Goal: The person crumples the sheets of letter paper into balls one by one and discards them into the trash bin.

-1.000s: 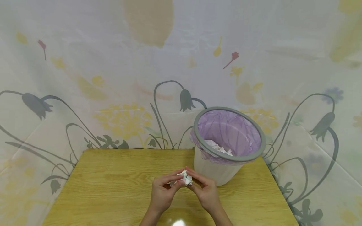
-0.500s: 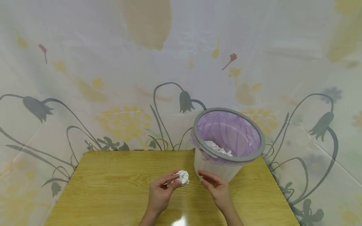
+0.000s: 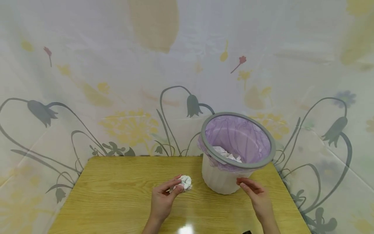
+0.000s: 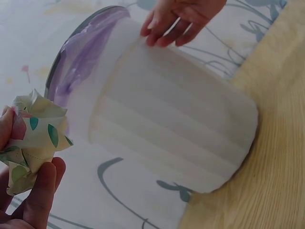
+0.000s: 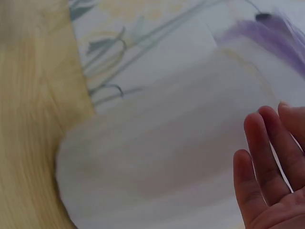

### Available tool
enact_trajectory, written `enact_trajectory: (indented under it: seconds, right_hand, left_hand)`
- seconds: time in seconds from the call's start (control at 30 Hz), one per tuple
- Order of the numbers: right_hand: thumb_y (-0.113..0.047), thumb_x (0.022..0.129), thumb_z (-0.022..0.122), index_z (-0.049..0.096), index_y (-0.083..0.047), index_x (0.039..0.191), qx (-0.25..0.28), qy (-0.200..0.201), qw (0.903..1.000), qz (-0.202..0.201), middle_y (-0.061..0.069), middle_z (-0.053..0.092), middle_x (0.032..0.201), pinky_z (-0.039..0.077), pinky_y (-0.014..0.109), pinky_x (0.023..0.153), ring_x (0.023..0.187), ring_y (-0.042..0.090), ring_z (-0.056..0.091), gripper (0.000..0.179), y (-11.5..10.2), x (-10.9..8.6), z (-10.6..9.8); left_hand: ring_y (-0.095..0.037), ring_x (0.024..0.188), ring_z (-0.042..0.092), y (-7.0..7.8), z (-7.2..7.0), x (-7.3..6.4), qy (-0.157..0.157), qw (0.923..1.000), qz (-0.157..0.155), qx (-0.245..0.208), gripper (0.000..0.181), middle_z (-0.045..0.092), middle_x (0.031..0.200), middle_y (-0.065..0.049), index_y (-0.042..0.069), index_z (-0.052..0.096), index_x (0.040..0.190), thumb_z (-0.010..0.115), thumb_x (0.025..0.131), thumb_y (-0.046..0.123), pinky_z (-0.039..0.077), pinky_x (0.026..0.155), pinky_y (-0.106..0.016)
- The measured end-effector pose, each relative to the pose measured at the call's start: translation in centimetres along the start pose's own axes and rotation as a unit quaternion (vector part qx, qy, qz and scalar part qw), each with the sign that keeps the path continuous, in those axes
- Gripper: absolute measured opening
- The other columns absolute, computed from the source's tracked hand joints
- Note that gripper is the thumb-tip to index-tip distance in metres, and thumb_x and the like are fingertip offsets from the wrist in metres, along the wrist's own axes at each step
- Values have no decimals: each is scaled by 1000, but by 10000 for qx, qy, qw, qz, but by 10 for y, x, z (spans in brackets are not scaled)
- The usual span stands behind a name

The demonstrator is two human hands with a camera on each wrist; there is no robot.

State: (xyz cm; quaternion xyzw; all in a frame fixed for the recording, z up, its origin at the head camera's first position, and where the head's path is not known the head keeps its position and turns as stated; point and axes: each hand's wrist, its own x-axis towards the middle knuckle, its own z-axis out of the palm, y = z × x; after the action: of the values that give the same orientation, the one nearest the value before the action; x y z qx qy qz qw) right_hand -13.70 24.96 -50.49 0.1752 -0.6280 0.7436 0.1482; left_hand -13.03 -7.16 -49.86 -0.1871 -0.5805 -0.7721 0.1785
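Between thumb and fingers, my left hand [image 3: 163, 200] pinches a crumpled ball of paper [image 3: 185, 183], white in the head view. Up close in the left wrist view, the crumpled paper [image 4: 40, 138] shows green and pink printed patches. My right hand [image 3: 257, 196] is at the front right side of a white trash bin [image 3: 219, 180], holding nothing, its fingers loosely bent. In the right wrist view its fingers [image 5: 259, 157] overlap the bin's wall. The bin has a grey rim and a purple liner bag [image 3: 238, 133]. Crumpled white paper [image 3: 226, 154] lies inside it.
The bin stands at the right of a wooden table [image 3: 117, 188], close to its back edge. A patterned curtain [image 3: 131, 81] with flowers hangs behind and at both sides. A small dark object [image 3: 247, 232] shows at the bottom edge of the head view.
Both hands were on the paper ball; the right hand has let go and moved right to beside the bin. My left hand has shifted slightly left, still holding the ball.
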Motion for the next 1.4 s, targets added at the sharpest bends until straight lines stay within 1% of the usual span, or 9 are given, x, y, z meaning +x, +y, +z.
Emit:
enact_trajectory:
  seconds: [0.13, 0.3, 0.6, 0.8, 0.87, 0.97, 1.07, 1.2, 1.4]
  right_hand:
    - [18, 95, 52, 61, 21, 111, 17, 741, 9972, 62, 7, 75, 102, 56, 24, 81, 92, 16, 72, 20, -9, 5, -24]
    - [14, 94, 57, 65, 18, 105, -137, 1803, 9830, 328, 6, 76, 90, 57, 24, 74, 82, 15, 73, 14, -18, 17, -48]
    - [6, 91, 67, 68, 15, 104, -684, 2728, 9574, 660, 4, 75, 84, 57, 20, 70, 77, 12, 72, 16, -46, 49, -75]
    - [-2, 93, 68, 69, 9, 112, -1219, 2512, 9567, 823, -4, 75, 92, 53, 13, 73, 85, 6, 69, 22, -67, 66, -81]
    - [-4, 93, 69, 71, 5, 113, -1349, 2400, 9583, 761, -7, 75, 97, 45, 10, 57, 85, 3, 64, 22, -74, 71, -81]
    - [-4, 94, 68, 72, 0, 117, -1483, 2095, 9646, 602, -8, 73, 106, 26, 21, 38, 62, 2, 51, 23, -80, 77, -83]
    - [0, 94, 66, 70, 1, 120, -1481, 1658, 9744, 328, -7, 71, 113, 30, 19, 41, 63, 1, 52, 26, -83, 83, -84]
    - [9, 93, 63, 62, 14, 123, -1655, 951, 9816, -95, -5, 68, 120, 47, 9, 81, 105, 4, 61, 31, -85, 88, -82]
    - [14, 91, 62, 60, 16, 123, -3084, 164, 9487, -676, -5, 62, 128, 43, 13, 92, 120, 5, 52, 32, -87, 93, -76]
  left_hand:
    - [-19, 111, 66, 1, -2, 0, -55, 10000, 18, -4, 19, 64, 114, -33, -15, 70, 101, 70, 82, -16, 57, 78, -28]
    - [-19, 112, 66, 4, -3, -1, -90, 9999, -75, 33, 19, 63, 115, -35, -15, 70, 102, 70, 83, -14, 57, 78, -28]
    - [-19, 111, 66, 4, -7, -1, 12, 9997, -216, 125, 18, 64, 115, -32, -16, 69, 100, 71, 82, -14, 57, 78, -30]
    - [-19, 112, 66, 4, -9, -3, 67, 9989, -426, 164, 18, 63, 116, -34, -16, 69, 101, 71, 83, -13, 57, 79, -32]
    - [-19, 112, 66, 3, -10, -3, 91, 9988, -450, 150, 18, 63, 116, -33, -16, 69, 100, 71, 82, -13, 57, 79, -32]
    - [-19, 112, 66, 2, -11, -3, 124, 9990, -421, 121, 18, 64, 116, -31, -15, 70, 100, 72, 82, -13, 57, 79, -32]
    - [-19, 111, 66, 1, -11, -3, 156, 9990, -403, 127, 19, 66, 116, -28, -15, 70, 100, 72, 81, -13, 57, 78, -31]
    - [-18, 111, 66, 0, -13, -4, 188, 9986, -460, 153, 18, 67, 116, -25, -15, 70, 100, 72, 81, -14, 57, 78, -31]
    - [-19, 111, 66, -1, -13, -4, 188, 9987, -442, 194, 19, 67, 116, -26, -14, 70, 100, 71, 82, -13, 57, 78, -31]
